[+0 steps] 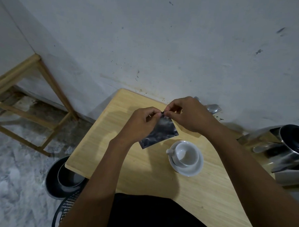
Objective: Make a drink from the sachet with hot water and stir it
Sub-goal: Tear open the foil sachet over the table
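A dark, shiny sachet (161, 133) hangs above the wooden table (141, 169), held at its top edge by both hands. My left hand (141, 123) pinches the top left corner. My right hand (189, 114) pinches the top edge right beside it, fingertips nearly touching. To the lower right of the sachet, a white cup (184, 154) stands upright and looks empty on a white saucer (194, 171). A steel kettle (291, 146) with a black lid stands at the table's right edge.
Metal cutlery (213, 108) lies against the wall behind my right hand. On the floor at the left are stacked dark pans (61, 179) and a black mesh basket (64, 210). A wooden frame (28, 90) stands further left. A white box (291, 176) sits under the kettle.
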Tool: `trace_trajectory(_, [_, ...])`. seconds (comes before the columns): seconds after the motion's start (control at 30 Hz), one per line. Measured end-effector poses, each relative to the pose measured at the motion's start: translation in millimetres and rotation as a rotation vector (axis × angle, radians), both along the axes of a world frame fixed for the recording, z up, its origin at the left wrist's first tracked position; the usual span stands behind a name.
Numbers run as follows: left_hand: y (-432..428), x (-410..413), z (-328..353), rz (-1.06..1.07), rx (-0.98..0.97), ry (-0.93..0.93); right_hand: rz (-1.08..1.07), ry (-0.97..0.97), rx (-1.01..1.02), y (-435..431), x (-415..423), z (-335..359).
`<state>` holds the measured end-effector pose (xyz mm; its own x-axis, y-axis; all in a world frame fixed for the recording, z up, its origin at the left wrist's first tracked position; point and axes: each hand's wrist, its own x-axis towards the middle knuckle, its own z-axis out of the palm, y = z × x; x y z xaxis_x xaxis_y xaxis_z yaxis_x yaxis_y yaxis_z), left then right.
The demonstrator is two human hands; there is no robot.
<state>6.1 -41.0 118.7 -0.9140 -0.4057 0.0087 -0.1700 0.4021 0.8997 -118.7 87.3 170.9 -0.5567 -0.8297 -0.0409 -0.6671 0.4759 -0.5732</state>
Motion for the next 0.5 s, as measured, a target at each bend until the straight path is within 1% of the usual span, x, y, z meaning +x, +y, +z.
trace_trajectory(0.17, [3,-1,3,0.032,0.004,0.031,0.021,0.039,0.052,-3,-2,11])
trace_trajectory(0.3, [4,-3,5,0.043,-0.096,0.058,0.048,0.141,0.116,-4,0,19])
trace_trajectory(0.5, [3,-6,10,0.049,-0.108,0.074,0.063,0.202,0.100,-5,1,23])
